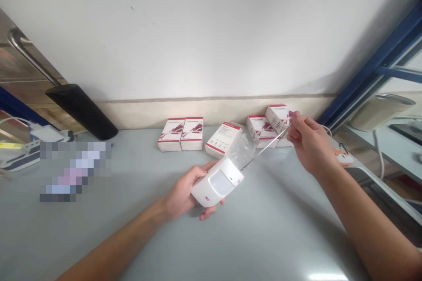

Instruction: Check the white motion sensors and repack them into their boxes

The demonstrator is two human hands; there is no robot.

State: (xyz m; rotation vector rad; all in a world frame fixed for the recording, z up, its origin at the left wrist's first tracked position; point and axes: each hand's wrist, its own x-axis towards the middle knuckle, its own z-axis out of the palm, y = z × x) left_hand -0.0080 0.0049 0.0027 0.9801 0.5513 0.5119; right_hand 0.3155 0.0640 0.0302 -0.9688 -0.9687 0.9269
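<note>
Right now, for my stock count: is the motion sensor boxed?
No, it's out: the white motion sensor sits bare in the left hand, no carton around it.

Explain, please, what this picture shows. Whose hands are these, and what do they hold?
This view comes from a camera worn on a person's head, looking forward and down. The person's left hand holds a white motion sensor. The right hand pinches a thin metal rod, which reaches toward the sensor. A clear plastic bag of small parts shows behind the sensor. Small white boxes with red markings stand along the far edge of the grey table.
</note>
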